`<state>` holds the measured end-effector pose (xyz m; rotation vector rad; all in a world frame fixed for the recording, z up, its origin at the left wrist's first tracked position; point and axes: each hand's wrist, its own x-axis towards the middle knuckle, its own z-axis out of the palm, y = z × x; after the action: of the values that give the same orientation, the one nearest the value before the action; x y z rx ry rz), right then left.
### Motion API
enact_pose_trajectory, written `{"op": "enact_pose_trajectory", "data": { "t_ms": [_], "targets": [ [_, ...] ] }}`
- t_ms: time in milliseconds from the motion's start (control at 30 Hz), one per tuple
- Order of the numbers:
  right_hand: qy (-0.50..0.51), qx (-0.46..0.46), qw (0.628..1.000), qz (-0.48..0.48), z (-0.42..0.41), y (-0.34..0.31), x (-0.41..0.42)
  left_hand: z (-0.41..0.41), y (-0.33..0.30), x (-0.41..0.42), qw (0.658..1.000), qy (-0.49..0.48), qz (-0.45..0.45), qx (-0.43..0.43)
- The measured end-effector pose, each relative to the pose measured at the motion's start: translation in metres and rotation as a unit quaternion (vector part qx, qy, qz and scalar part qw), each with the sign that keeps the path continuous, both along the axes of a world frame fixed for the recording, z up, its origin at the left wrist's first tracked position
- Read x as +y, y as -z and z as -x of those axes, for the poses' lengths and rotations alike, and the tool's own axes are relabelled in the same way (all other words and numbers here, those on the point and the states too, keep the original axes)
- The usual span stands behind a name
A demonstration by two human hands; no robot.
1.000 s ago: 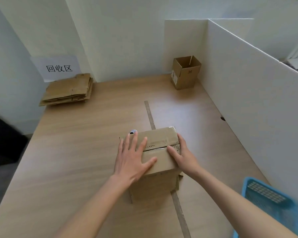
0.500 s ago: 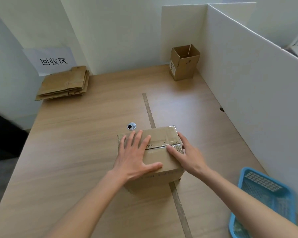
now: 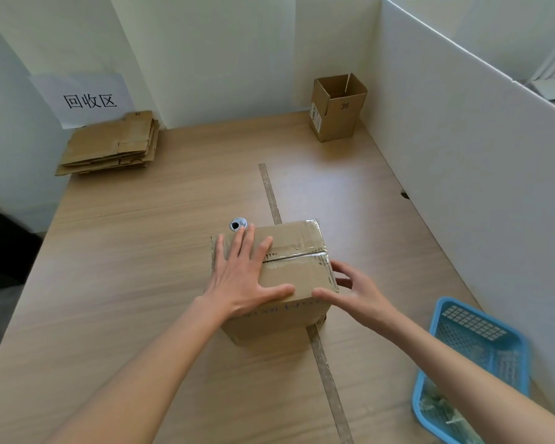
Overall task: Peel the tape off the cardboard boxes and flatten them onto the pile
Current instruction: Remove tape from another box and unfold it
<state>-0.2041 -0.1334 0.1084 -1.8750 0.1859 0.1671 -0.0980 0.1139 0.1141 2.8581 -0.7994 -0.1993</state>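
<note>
A closed brown cardboard box (image 3: pixel 297 274) stands in the middle of the wooden table. Clear tape (image 3: pixel 305 253) runs across its top seam. My left hand (image 3: pixel 244 277) lies flat on the left half of the lid, fingers spread. My right hand (image 3: pixel 354 291) is at the box's right edge with its fingers loosely spread; the thumb reaches the near right corner. An empty open box (image 3: pixel 338 107) marked 36 stands at the far right. Flattened boxes form a pile (image 3: pixel 109 144) at the far left.
White partition walls (image 3: pixel 462 129) close off the right and back sides. A blue plastic basket (image 3: pixel 471 366) with crumpled tape sits at the near right. A strip of tape (image 3: pixel 271 193) runs down the tabletop, and a small round cable hole (image 3: pixel 238 224) lies beyond the box.
My right hand has slid off the taped seam on the lid to the box's right edge. The left hand stays flat on the lid. The view has tilted slightly.
</note>
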Motion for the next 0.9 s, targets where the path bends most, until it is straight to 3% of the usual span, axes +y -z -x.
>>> {"op": "enact_pose_trajectory", "data": {
  "t_ms": [333,433,600,900],
  "targets": [
    [0.099,-0.058,0.987,0.109,0.03,0.003,-0.007,0.015,-0.009,-0.031,0.999,-0.02,-0.028,0.0],
    [0.109,-0.072,0.984,0.125,0.034,0.002,-0.005,0.021,-0.008,-0.042,0.999,0.018,-0.025,-0.024],
    [0.126,-0.073,0.986,0.084,0.039,0.0,-0.006,0.019,-0.008,-0.042,0.999,0.03,-0.032,-0.019],
    [0.045,-0.134,0.975,0.172,0.038,0.006,-0.009,0.019,-0.006,-0.042,0.999,0.031,-0.023,-0.023]
  ]
}}
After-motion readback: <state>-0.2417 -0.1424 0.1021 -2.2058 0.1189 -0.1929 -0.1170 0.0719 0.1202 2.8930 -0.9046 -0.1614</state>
